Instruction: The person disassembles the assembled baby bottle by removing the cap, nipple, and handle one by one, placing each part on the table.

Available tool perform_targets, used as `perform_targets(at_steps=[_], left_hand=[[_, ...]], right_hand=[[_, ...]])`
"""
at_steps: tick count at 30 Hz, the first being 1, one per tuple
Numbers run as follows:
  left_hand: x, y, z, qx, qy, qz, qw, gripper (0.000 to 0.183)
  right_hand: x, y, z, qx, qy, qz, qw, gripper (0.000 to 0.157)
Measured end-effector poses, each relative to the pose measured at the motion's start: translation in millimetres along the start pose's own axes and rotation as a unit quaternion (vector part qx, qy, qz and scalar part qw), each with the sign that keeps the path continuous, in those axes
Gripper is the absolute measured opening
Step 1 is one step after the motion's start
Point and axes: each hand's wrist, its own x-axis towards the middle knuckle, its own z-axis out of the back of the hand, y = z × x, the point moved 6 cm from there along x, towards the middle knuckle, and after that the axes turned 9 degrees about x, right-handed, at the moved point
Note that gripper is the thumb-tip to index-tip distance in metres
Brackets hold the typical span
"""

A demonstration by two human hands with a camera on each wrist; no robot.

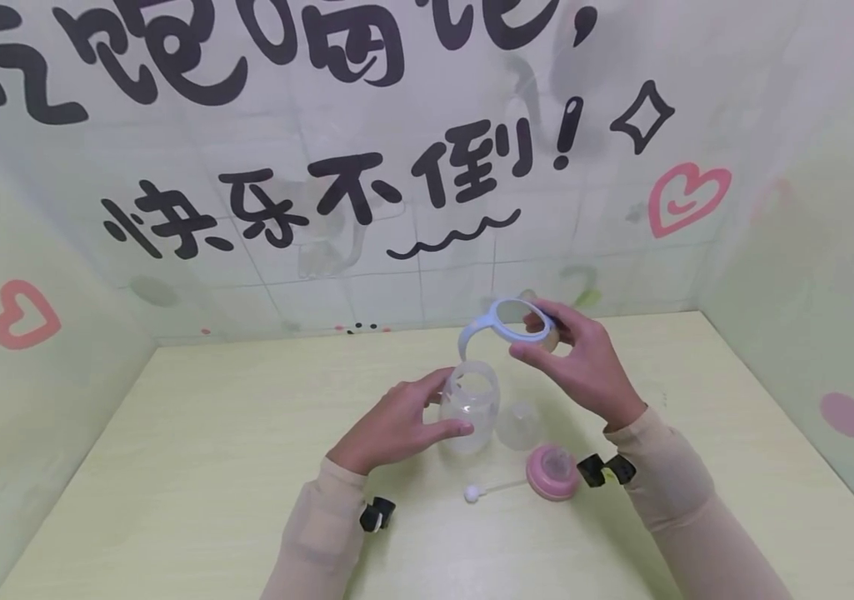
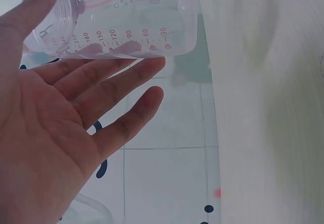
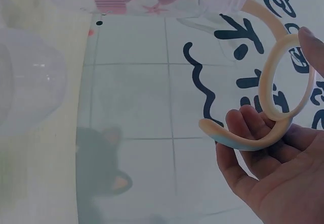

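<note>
My left hand (image 1: 397, 423) holds a clear baby bottle (image 1: 469, 421) upright, mouth up, thumb in front and fingers behind. Printed measuring marks run along the bottle (image 2: 121, 42) in the left wrist view. Up and to the right, my right hand (image 1: 584, 358) grips a light blue bottle handle (image 1: 481, 322), a ring with curved grips at its sides. One curved grip hangs just above the bottle's mouth. In the right wrist view the handle (image 3: 266, 90) looks beige, with the thumb on the ring and fingers about a curved grip.
Right of the bottle stands a translucent cap (image 1: 520, 427). Nearer lies a pink collar (image 1: 539, 477) with a clear teat, and a thin straw with a white weighted end (image 1: 472, 493) extends leftward from it. Printed walls enclose the pale table (image 1: 209, 467) at the back and sides.
</note>
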Motion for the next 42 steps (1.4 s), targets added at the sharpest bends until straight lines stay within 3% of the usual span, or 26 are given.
perform_targets(at_steps=[9,19,30,37,42], left_hand=[[0.7,-0.2,-1.2,0.005,0.005,0.006,1.0000,0.067],[0.5,1.9,-3.4,0.006,0.009,0.017,0.9998,0.067],[2.1,4.5,-6.2,0.006,0.010,0.012,0.9999,0.066],[2.5,4.6,-7.1,0.003,0.013,0.013,0.9998,0.065],[3.7,5.8,-7.5,0.005,0.012,0.012,0.9998,0.065]], right_hand=[[4,-35,-3.2,-0.017,0.020,-0.064,0.998,0.043],[4,-65,-5.8,-0.043,0.047,-0.093,0.994,0.040],[3,-94,-4.1,-0.046,0.061,-0.134,0.988,0.052],[2,-107,-5.9,-0.031,0.082,-0.145,0.986,0.042],[4,-113,-6.6,-0.036,0.097,-0.156,0.982,0.044]])
